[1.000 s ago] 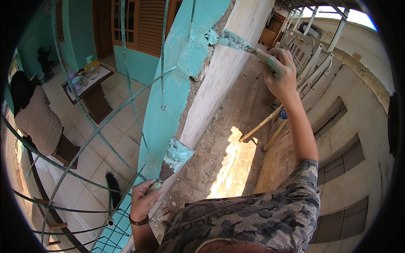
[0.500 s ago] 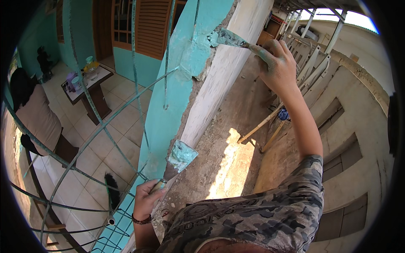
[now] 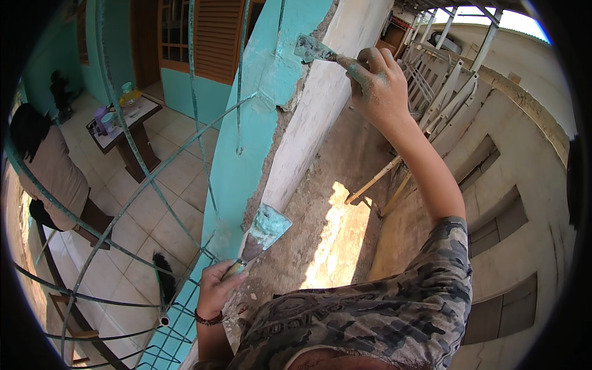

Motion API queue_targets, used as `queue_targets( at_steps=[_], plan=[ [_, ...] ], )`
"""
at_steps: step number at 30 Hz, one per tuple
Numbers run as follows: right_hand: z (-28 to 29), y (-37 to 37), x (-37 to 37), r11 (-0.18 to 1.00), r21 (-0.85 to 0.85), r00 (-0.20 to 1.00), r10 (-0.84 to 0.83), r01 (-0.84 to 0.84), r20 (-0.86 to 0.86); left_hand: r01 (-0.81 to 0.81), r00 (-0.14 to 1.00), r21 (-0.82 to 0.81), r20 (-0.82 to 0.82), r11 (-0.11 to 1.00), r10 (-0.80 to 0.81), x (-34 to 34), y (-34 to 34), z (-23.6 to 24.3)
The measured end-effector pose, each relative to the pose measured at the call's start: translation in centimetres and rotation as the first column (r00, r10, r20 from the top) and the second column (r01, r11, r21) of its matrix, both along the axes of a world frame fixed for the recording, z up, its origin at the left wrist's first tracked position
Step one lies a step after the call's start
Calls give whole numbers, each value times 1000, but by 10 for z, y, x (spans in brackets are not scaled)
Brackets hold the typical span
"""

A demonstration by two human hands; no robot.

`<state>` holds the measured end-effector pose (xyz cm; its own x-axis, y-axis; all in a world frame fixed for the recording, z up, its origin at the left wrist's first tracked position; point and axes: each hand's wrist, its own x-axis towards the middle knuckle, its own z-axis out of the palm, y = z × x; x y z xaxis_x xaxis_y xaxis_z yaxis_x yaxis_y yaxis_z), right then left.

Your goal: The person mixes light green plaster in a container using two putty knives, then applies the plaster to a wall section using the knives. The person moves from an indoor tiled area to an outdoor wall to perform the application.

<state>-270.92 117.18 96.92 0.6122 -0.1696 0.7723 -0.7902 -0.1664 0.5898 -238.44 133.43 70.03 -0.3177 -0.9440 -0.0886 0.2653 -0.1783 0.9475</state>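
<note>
My right hand [image 3: 380, 83] is closed round the handle of a putty knife [image 3: 317, 49], its smeared blade against the turquoise edge of the wall top [image 3: 271, 80]. In my left hand [image 3: 217, 287] I grip the handle of a wider scraper [image 3: 264, 229], tilted up, with a lump of turquoise filler [image 3: 269, 223] on its blade. Below the putty knife, the turquoise coat ends in a ragged line of bare grey mortar [image 3: 265, 166]. Beyond that line runs a whitish wall strip [image 3: 320, 105].
Green metal grille bars [image 3: 148, 179] cross the left side. Past them, a person [image 3: 55, 160] stands on the tiled floor near a small table [image 3: 132, 123] with cups. To the right lie a concrete passage [image 3: 336, 240], a bamboo pole [image 3: 373, 179], white metal frames [image 3: 444, 92] and a pale wall [image 3: 493, 203].
My right hand and the putty knife have moved left, the blade sliding further over the turquoise surface and now looking flatter. The scraper in my left hand has barely moved.
</note>
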Motion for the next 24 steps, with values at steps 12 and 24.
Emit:
queue_targets(
  at_steps=[12,24],
  plan=[
    [4,5,-17,1000,12,996,-24,23,88,-8,1000,-7,0,1000,8,2,6,2],
    [-21,25,4,997,60,980,-62,52,191,-13,1000,-8,-21,1000,13,5,8,-16]
  ],
)
